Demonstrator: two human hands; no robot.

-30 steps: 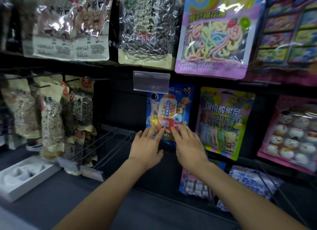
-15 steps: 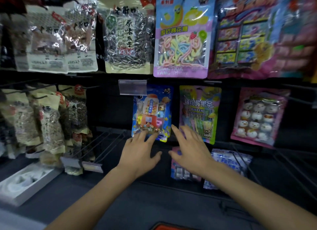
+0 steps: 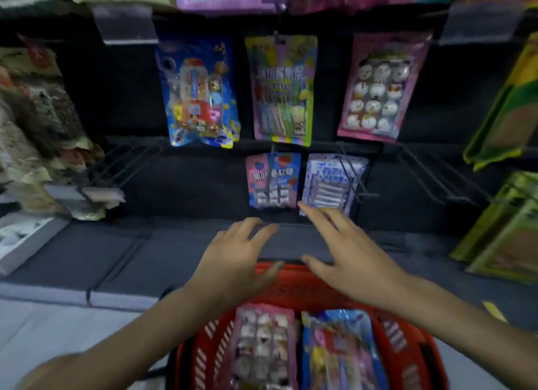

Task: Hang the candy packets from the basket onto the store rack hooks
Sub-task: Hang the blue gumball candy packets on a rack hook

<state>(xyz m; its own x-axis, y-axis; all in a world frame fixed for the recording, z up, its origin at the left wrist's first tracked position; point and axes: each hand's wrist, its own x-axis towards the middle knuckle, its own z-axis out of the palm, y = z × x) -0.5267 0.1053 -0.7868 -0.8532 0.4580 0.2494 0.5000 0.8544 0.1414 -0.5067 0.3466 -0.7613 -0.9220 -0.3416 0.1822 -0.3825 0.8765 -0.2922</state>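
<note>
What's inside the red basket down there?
Two candy packets lie in the red basket: a pink packet of white sweets and a blue packet beside it. Anything beneath them is covered, and the frame cuts off the basket's near end.

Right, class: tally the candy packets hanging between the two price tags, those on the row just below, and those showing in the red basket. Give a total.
Between the price tags: 3, blue packet, purple-green packet, pink packet
Row below: 2, strawberry packet, white-blue packet
Red basket: 2, pink basket packet, blue basket packet
Total: 7
</note>
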